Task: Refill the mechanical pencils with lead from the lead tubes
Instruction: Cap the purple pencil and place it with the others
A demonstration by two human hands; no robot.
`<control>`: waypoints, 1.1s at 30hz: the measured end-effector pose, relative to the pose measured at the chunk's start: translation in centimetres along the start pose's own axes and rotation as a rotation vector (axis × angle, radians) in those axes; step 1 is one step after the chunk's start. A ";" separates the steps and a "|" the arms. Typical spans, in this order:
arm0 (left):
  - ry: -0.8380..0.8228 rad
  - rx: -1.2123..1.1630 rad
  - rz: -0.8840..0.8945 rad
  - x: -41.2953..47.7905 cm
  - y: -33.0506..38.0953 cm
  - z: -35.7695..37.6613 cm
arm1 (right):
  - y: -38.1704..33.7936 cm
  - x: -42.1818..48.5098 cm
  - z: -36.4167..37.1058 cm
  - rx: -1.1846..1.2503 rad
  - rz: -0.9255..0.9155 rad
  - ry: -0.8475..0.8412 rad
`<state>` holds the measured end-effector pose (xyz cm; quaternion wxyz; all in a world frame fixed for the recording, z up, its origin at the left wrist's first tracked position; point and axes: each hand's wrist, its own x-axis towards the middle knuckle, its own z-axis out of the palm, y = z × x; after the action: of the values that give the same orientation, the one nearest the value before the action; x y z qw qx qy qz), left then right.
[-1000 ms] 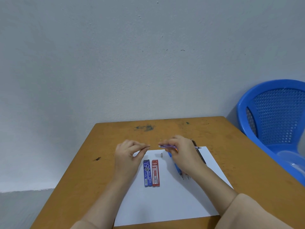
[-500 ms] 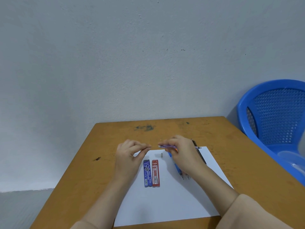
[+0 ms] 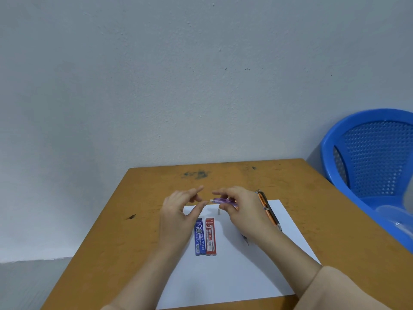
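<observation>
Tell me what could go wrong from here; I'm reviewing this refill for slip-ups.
The small grey piece lies loose on the paper; a passing wrist could roll it away. Fingertips of the left hand sit at the end of the purple pencil in the right hand; any lead there, too thin to see, may snap.

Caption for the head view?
Right hand holds purple pencil, left hand at its end; blue lead tube and red lead tube lie on paper.

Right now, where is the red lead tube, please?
The red lead tube lies on the white paper, mid-frame in the head view, just right of the blue lead tube.
</observation>
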<state>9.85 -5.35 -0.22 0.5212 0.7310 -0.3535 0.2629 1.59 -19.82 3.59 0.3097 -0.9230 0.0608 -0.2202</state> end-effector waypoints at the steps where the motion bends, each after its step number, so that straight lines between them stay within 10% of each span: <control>1: 0.010 -0.013 -0.031 -0.1 0.2 0.0 | -0.1 -0.1 -0.1 0.020 0.017 0.011; 33: -0.078 -0.068 -0.021 -0.8 1.9 0.0 | -0.5 0.1 -1.5 0.492 0.068 0.224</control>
<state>7.89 -5.54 0.31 0.5342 0.7264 -0.3745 0.2163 1.06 -20.21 5.00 0.5233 -0.7873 0.0701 -0.3185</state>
